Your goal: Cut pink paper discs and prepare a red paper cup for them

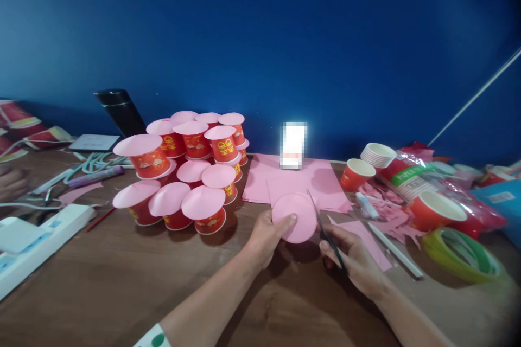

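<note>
A round pink paper disc (299, 222) is pinched in my left hand (266, 236), thumb on top and fingers beneath. My right hand (350, 257) grips dark scissors (326, 234), whose blades point up and away along the disc's right edge. Whether the blades touch the paper I cannot tell. Behind the disc lies a stack of pink paper sheets (321, 179). To the left, several red paper cups (150, 164) with pink paper discs on top are stacked in two layers.
A lit phone (293, 146) leans at the wall. Right are red cups (357, 175), pink scraps (391, 217), a white stick (395, 252), green tape rolls (464, 257) and a cup package (411, 171). Left are a power strip (61, 241), purple marker (93, 176), black bottle (120, 111) and another person's blurred hand (12, 181).
</note>
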Action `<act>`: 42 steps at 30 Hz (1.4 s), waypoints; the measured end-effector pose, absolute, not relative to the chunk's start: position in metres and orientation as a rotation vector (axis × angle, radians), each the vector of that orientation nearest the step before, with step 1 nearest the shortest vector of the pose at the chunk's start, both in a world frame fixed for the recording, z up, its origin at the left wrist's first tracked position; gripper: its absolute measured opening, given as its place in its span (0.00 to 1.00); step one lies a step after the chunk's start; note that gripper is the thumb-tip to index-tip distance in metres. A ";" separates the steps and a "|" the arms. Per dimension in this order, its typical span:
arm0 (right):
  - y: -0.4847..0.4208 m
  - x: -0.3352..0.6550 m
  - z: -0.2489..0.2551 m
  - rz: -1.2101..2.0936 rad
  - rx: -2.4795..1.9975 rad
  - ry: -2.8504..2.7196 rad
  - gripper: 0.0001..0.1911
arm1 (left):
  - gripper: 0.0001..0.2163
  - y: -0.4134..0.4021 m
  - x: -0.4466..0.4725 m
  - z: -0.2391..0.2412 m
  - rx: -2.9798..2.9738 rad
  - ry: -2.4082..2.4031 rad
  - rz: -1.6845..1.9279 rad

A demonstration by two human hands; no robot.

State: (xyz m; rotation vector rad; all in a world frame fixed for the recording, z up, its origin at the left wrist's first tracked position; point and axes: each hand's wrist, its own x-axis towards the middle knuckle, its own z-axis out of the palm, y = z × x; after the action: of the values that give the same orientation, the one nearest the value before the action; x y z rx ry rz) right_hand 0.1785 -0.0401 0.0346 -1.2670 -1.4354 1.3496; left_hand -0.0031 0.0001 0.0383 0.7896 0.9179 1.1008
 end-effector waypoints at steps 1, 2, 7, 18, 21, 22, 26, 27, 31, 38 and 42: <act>-0.040 0.178 0.035 1.339 -1.274 -1.440 0.22 | 0.21 0.000 -0.003 0.038 0.795 0.926 1.101; -0.040 0.178 0.036 1.330 -1.279 -1.444 0.22 | 0.21 0.000 -0.003 0.038 0.800 0.933 1.099; -0.039 0.179 0.034 1.313 -1.286 -1.424 0.24 | 0.20 0.001 -0.004 0.036 0.838 0.969 1.063; -0.038 0.176 0.036 1.327 -1.299 -1.393 0.24 | 0.19 0.002 -0.003 0.032 0.864 0.988 1.056; -0.039 0.176 0.036 1.358 -1.278 -1.364 0.24 | 0.19 0.002 -0.003 0.032 0.870 0.981 1.070; -0.039 0.176 0.037 1.369 -1.272 -1.357 0.24 | 0.19 0.002 -0.003 0.032 0.871 0.977 1.072; -0.039 0.175 0.039 1.379 -1.285 -1.356 0.24 | 0.20 0.002 -0.004 0.032 0.869 0.960 1.080; -0.039 0.175 0.040 1.376 -1.288 -1.358 0.24 | 0.20 0.002 -0.004 0.032 0.867 0.962 1.081; -0.040 0.175 0.041 1.383 -1.284 -1.354 0.23 | 0.19 0.002 -0.004 0.031 0.860 0.961 1.080; -0.040 0.174 0.040 1.407 -1.299 -1.354 0.25 | 0.19 0.003 -0.003 0.032 0.845 0.973 1.090; -0.040 0.174 0.040 1.397 -1.331 -1.336 0.26 | 0.18 0.003 -0.003 0.033 0.839 0.990 1.106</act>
State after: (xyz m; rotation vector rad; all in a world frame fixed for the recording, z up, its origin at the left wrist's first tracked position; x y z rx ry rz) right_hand 0.1737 -0.0404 0.0400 -1.3310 -1.3364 1.3968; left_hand -0.0033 0.0031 0.0330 0.8385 0.9901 1.1065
